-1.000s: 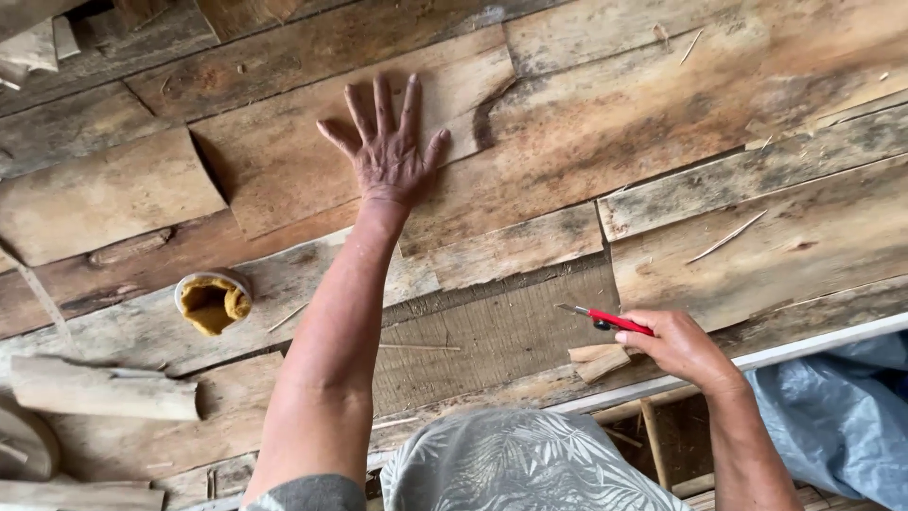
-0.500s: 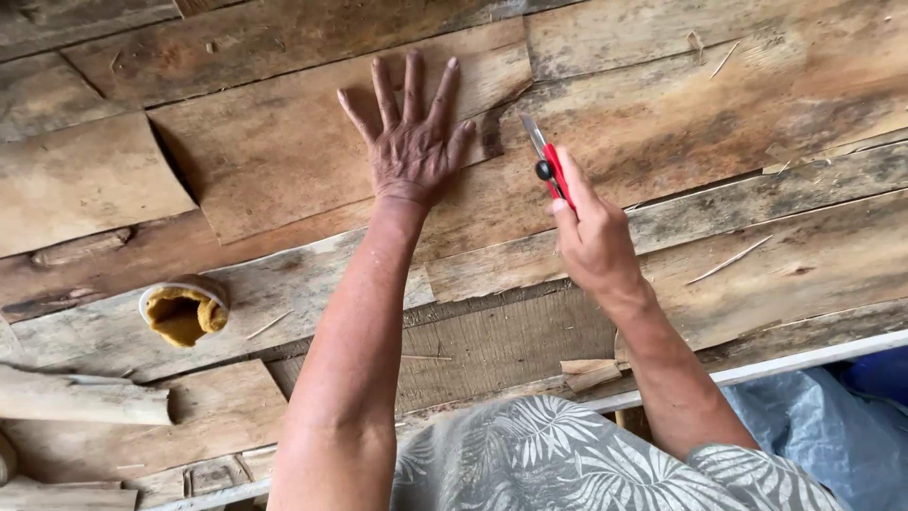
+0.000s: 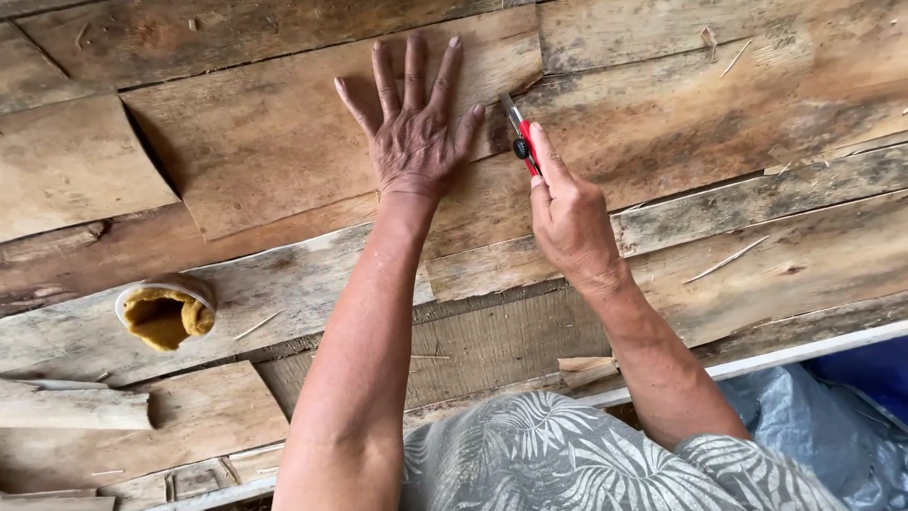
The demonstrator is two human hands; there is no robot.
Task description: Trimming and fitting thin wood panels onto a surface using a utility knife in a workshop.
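Now, compared with half a second before, the view has shifted a little; the round tub of yellow-brown paste (image 3: 164, 315) stays at the left on the boards, and the right hand has come closer to the left one, so the cutter blade now reaches the sheet's edge. At far left a curled brown sheet (image 3: 66, 166) lies with a lifted corner; it looks dry and fibrous. In the middle, the left hand (image 3: 413, 142) presses flat with fingers spread wide on a broad thin bark-like sheet (image 3: 255, 151), which is pale brown, matte and streaked along its grain. Just beside the thumb, the right hand (image 3: 567, 222) is closed around a red utility knife (image 3: 521, 137), forefinger stretched along its back; the metal tip touches the sheet's right edge. Further right run weathered wooden planks (image 3: 757, 114), rough, grey-stained, with thin splinters; below them, a blue plastic cover (image 3: 851, 416) shows, wrinkled and shiny.
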